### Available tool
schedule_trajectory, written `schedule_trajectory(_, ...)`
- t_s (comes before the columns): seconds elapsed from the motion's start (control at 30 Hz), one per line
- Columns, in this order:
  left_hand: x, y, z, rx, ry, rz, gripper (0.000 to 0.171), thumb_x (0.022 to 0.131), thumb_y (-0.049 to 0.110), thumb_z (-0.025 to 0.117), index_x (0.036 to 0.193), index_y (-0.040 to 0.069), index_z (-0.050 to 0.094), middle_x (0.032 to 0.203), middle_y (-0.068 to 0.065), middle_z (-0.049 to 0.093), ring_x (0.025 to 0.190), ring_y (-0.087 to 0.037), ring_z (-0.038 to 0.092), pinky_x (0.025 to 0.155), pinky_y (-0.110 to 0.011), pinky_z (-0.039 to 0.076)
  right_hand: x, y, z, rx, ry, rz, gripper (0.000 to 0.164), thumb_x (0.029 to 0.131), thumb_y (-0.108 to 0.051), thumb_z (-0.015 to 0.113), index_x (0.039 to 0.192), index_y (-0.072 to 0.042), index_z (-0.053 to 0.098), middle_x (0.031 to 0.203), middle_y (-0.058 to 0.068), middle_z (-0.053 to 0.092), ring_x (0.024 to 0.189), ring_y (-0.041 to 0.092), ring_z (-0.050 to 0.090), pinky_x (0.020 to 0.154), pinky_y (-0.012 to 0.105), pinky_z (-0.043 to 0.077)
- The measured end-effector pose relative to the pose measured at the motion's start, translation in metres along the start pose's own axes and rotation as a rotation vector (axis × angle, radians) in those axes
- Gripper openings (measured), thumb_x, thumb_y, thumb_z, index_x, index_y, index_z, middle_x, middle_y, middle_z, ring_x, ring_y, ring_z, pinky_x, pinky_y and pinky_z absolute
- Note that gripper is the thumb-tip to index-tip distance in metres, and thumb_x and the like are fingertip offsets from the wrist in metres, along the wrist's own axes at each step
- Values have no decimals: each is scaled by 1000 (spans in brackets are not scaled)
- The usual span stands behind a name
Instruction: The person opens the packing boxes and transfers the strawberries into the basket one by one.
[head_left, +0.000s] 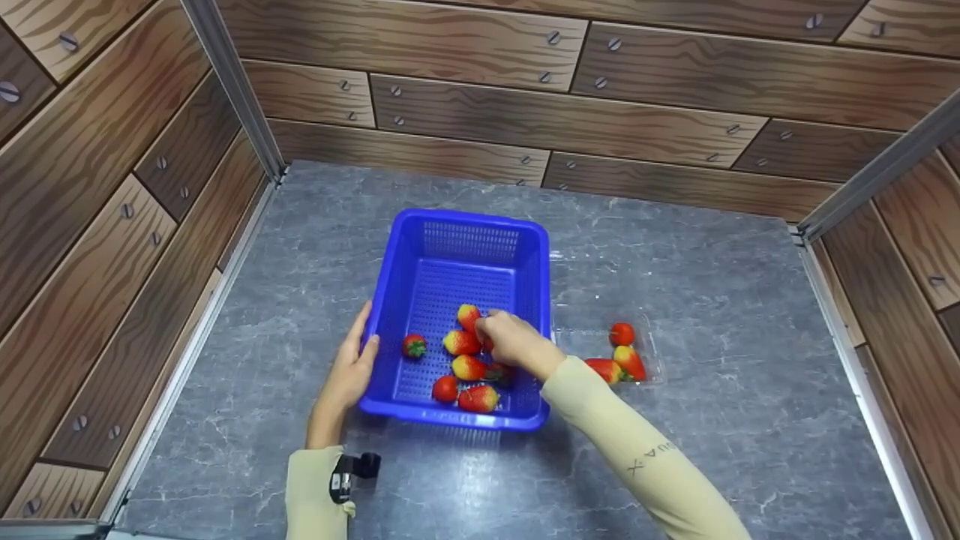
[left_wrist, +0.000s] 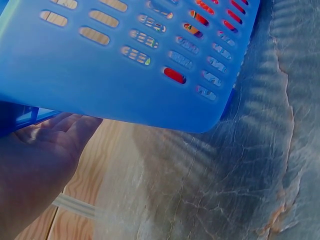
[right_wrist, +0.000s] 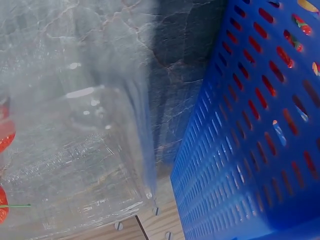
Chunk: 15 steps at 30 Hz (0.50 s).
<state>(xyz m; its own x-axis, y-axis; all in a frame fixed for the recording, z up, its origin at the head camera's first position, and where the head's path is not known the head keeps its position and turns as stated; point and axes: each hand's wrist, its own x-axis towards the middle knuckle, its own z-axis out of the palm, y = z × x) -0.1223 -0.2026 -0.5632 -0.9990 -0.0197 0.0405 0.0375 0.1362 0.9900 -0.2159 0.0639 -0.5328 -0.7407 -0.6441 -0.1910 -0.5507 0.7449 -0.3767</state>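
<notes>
A blue perforated plastic basket [head_left: 388, 300] stands in the middle, with several red and yellow strawberries [head_left: 478, 399] in its near half. Against the outside of its left wall, just under the rim, rests my left hand [head_left: 350, 375], its fingers extended and the thumb apart from them. My right hand [head_left: 514, 341] reaches over the right rim into the basket, fingers bent down among the strawberries. A red one shows beneath it, but whether the fingers pinch it is hidden. The right wrist view shows the basket's side [right_wrist: 220, 150], not the hand.
Right of the basket stands a clear plastic container [head_left: 657, 367], with a round red strawberry [head_left: 622, 334] and two longer ones [head_left: 628, 362] inside. The grey marbled surface [head_left: 750, 315] is bounded by wood-patterned walls [head_left: 480, 112] at the back and sides.
</notes>
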Motion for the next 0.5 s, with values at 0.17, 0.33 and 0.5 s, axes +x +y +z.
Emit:
schedule_trajectory(0.17,0,0,0,-11,-5,-7,58,104,1,37,158,4,18,161,-21,21,146,-37,23,119,-52,19,-1,-2,-2,-38,-1,13,24,71,11,69,90,-2,69,84,8,57,80,29,59,72,42,54)
schedule_trajectory(0.33,0,1,0,5,-7,-1,57,105,2,37,158,4,18,161,-20,21,147,-36,21,120,-50,17,-4,-5,-8,-68,20,9,24,74,4,74,97,-2,71,93,12,61,87,32,59,78,45,55)
schedule_trajectory(0.5,0,0,0,11,-5,-7,57,105,3,37,158,4,17,162,-19,20,147,-36,20,120,-50,16,-7,-8,-20,-42,28,20,32,76,1,75,107,-2,71,100,14,61,90,31,60,80,44,55)
